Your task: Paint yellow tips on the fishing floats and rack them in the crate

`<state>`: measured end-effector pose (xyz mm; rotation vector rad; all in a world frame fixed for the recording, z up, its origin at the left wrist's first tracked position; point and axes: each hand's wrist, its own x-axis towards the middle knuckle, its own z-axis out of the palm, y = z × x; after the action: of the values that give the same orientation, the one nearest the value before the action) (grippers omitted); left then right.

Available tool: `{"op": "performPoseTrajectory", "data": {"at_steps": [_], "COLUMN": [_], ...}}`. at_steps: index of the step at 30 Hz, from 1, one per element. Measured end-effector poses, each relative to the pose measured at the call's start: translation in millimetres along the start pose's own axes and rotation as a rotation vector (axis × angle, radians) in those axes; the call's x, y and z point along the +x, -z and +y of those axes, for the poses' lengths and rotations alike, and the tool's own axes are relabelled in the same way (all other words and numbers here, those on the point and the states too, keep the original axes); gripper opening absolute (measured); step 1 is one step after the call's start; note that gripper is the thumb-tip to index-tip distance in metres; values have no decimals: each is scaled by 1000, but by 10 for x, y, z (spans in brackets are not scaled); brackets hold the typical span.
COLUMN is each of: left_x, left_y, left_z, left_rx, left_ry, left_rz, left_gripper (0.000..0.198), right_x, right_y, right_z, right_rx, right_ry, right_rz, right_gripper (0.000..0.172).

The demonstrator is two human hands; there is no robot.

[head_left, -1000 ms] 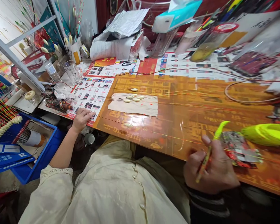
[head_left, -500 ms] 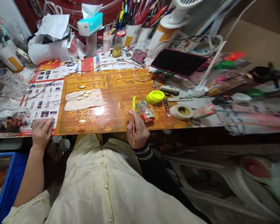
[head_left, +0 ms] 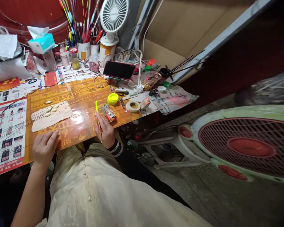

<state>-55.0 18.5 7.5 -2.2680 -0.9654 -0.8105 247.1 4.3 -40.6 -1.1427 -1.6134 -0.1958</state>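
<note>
My left hand (head_left: pixel 44 145) rests at the table's front edge, just below a pale cloth (head_left: pixel 63 113). Its fingers are bent and pressed together; whatever they hold is hidden. Several small cream-coloured, spindle-shaped pieces on thin dark stems (head_left: pixel 52 108) lie on and beside the cloth. My right hand (head_left: pixel 106 131) is closed around a thin paintbrush (head_left: pixel 99 126), its bristles bright yellow and pointing up and away from me. Close to that hand lie a paint-smeared block (head_left: pixel 108 113) and an open tub of fluorescent yellow paint (head_left: pixel 113 99).
Right of the tub are a roll of tape (head_left: pixel 133 106) and a phone (head_left: pixel 119 70) propped on its side. Jars, a tissue box (head_left: pixel 42 43), brush-filled cups (head_left: pixel 83 50) and a small white fan (head_left: pixel 114 15) line the back. A large floor fan (head_left: pixel 251 146) stands at right.
The view has swung right, bringing the floor fan into sight. My left hand has moved right along the table edge to below the cloth. My right hand still grips the paintbrush.
</note>
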Motion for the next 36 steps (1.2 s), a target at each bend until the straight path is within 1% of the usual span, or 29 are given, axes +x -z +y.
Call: {"op": "performPoseTrajectory", "data": {"at_steps": [4,9,14,18,22,24,26,31,36], "left_x": [-24,-43,-26,-12,-23,-26,-12,162,438], "left_y": [-11,-28,-27,-25,-26,-20,-9,-13,-140], "left_z": [-15,-26,-30,-22,-27,-32,-28,84,326], "left_rx": [-5,-23,-20,-2,3,10,20,31,33], "left_ry": [0,39,20,14,15,9,12,3,-42], "left_rz": [20,20,27,22,15,13,3,-8,-34], "left_gripper": [47,49,53,55,52,51,49,38,32], "right_x": [18,45,54,-29,-217,-308,-371,-391,-343], "right_y": [-2,-5,33,204,424,500,547,601,621], "right_z": [8,13,13,49,185,268,336,392,388], "right_rx": [4,-4,18,61,106,105,84,69,140], "right_ry": [0,-26,-21,-11,56,53,35,20,27], "right_rz": [2,-24,10,26,150,208,232,248,252], "right_gripper": [62,62,59,50,40,35,31,28,31]}}
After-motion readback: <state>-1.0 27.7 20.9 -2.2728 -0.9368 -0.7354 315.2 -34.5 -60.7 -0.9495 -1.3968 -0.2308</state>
